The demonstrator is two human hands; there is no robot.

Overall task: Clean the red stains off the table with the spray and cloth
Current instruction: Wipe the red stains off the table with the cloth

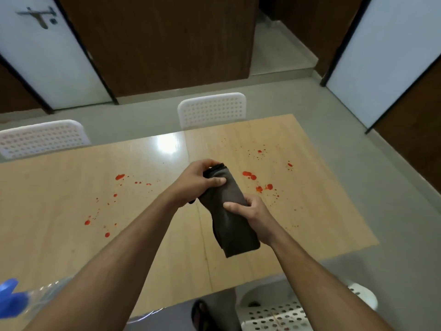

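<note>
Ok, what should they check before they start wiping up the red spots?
1. Cloth in hand: ok. The left hand and right hand both grip the dark folded cloth above the table.
2. Cloth folded to a pad: ok.
3. Spray bottle within reach: ok, at the near left edge.
4. Stains sprayed: cannot tell.
5. Stains found: ok, red stains on the left and red stains on the right.
</note>
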